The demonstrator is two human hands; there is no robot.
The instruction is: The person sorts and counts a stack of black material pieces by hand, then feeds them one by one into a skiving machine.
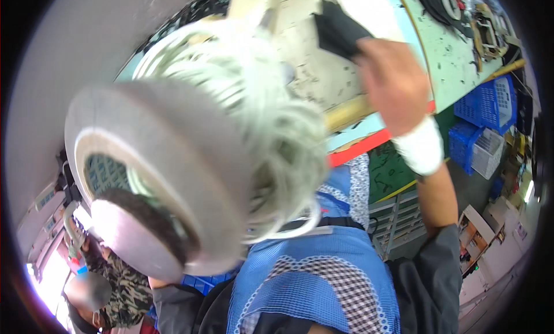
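Over the worktable, my right hand [395, 83] pinches a folded piece of black cloth [340, 31] by its lower right end. The hand is blurred, and a white cuff [421, 146] covers the wrist. Below the cloth lies a pale board [320, 74] scattered with dark scraps. My left hand is hidden behind a big grey round housing [156, 120], close to the camera; only the dark left sleeve [179, 308] shows beneath it. Whether that hand touches anything cannot be seen.
A thick bundle of white cord or tubing [254, 80] hangs beside the housing, blocking the left of the table. Red edging [363, 146] runs along the table's near side. Blue crates [485, 106] stand at right. Another person in camouflage clothing [124, 290] is at lower left.
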